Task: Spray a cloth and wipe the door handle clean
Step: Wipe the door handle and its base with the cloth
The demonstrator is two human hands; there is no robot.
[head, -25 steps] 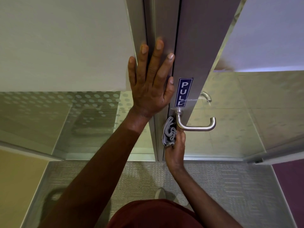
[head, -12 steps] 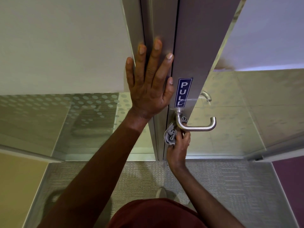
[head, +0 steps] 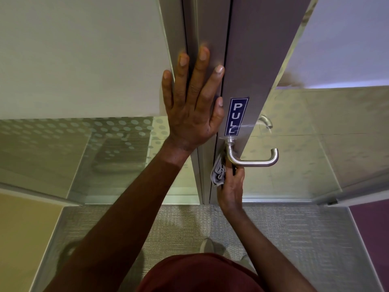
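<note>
Grey cloth [head: 218, 173] is bunched in my right hand [head: 230, 187] just below the door handle [head: 252, 160], touching its bend, while my left hand [head: 192, 110] lies flat and spread above it; wiping's underway, next along the bar, I judge.

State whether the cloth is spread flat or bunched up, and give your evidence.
Bunched up: the grey cloth shows crumpled folds, gathered in the right hand beside the door handle.

Grey woven carpet [head: 294, 239] covers the floor; frosted glass panels [head: 63, 148] with a dotted band flank a metal door frame [head: 212, 28]; plain pale wall [head: 73, 55] above left; yellow panel [head: 19, 239] lower left; purple panel [head: 372, 232] lower right.
</note>
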